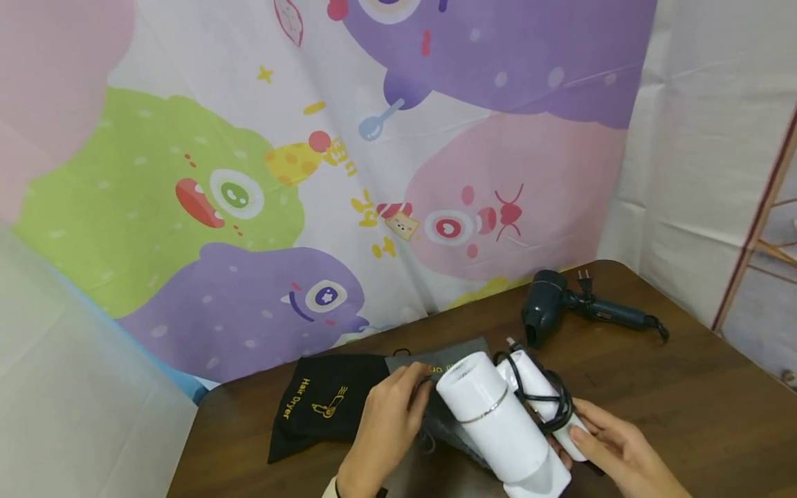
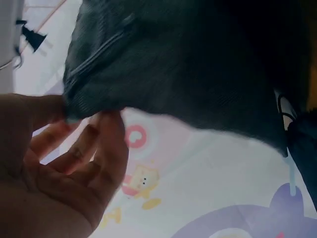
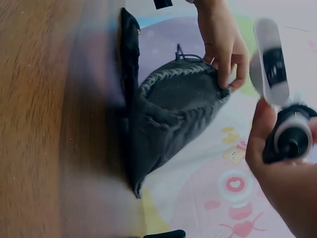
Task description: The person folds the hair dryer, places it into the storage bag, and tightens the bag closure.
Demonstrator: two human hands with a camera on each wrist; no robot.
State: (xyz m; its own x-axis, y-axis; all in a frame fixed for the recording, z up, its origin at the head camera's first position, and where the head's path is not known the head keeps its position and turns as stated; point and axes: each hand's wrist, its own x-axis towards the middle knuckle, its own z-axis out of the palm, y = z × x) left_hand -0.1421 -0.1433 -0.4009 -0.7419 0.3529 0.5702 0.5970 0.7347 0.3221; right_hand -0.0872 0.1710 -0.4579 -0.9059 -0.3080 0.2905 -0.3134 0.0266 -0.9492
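My right hand [image 1: 616, 443] grips the handle of a white hair dryer [image 1: 492, 422], its black cord [image 1: 563, 408] wound around that handle. The wide round end of the barrel tilts up to the left. Between thumb and fingers, my left hand [image 1: 386, 418] pinches the rim of a grey drawstring bag [image 3: 183, 134]. In the right wrist view the bag's mouth gapes, with its lower end on the table. The head view has the dryer in front of part of this bag. Bag cloth [image 2: 173, 64] fills the upper left wrist view.
A black bag [image 1: 336, 401] with yellow "Hair Dryer" print lies flat left of the grey one. At the back right of the wooden table [image 1: 697, 387] lies a dark hair dryer [image 1: 544, 304], its plug [image 1: 584, 283] beside it. A cartoon-printed cloth [image 1: 249, 277] hangs behind.
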